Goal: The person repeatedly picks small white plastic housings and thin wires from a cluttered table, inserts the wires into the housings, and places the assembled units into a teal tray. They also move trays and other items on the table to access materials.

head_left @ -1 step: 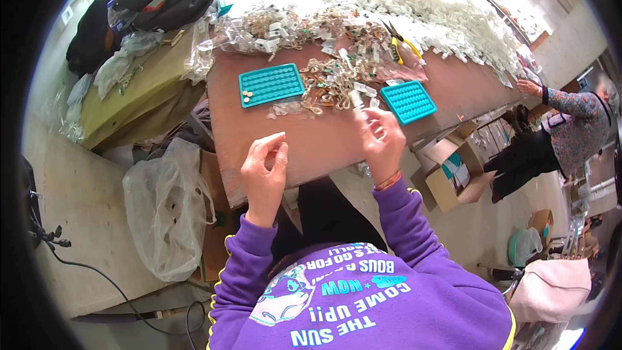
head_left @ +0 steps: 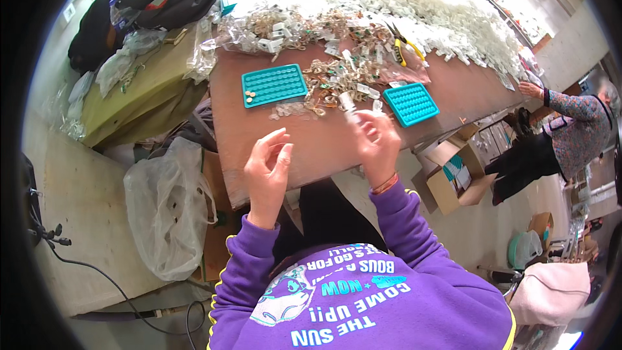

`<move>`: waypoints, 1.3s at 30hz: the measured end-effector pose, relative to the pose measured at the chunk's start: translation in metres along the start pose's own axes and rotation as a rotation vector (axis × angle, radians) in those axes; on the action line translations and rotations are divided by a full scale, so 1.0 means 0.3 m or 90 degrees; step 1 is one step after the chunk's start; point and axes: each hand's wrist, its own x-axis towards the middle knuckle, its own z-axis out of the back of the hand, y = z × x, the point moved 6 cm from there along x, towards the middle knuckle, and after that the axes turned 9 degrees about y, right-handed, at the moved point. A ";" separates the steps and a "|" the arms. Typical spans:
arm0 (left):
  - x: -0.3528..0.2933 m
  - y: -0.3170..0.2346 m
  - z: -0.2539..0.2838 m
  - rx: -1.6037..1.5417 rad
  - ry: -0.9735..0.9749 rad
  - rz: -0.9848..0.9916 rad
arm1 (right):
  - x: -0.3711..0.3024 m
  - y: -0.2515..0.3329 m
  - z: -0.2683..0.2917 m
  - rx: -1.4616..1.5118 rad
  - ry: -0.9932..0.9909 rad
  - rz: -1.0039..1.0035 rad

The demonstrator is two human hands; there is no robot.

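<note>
My left hand (head_left: 269, 163) hovers over the near edge of the table, its fingers half curled and the thumb apart, with nothing visible between them. To its right, my right hand (head_left: 377, 144) is slightly blurred. Its fingertips pinch a small white plastic piece (head_left: 348, 104), which points toward the pile of cords. Ahead lies a tangled pile of thin beige cords (head_left: 327, 78) mixed with small white pieces. Left of the pile rests a teal tray with rows of round hollows (head_left: 274, 81), a few small beige discs in one corner. A second teal tray (head_left: 411, 104) lies to the right.
Yellow-handled pliers (head_left: 405, 48) lie beyond the right tray. A large heap of clear plastic pieces (head_left: 447, 19) covers the far table. A plastic bag (head_left: 165, 214) hangs at the left, and an open carton (head_left: 457, 181) stands right. Another person (head_left: 573, 126) stands at the far right.
My right hand has shifted slightly left and nearer with the white plastic piece. My left hand's thumb and fingers have parted a little more.
</note>
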 end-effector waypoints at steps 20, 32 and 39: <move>0.062 0.141 0.011 -0.639 -0.032 0.118 | 0.316 0.078 -0.131 -0.175 0.275 0.346; 0.059 0.145 -0.001 -0.589 0.000 0.131 | 0.633 -0.099 -0.295 -0.237 0.337 0.201; 0.058 0.134 -0.005 -0.608 -0.006 0.139 | 0.608 -0.106 -0.133 0.552 0.305 -0.205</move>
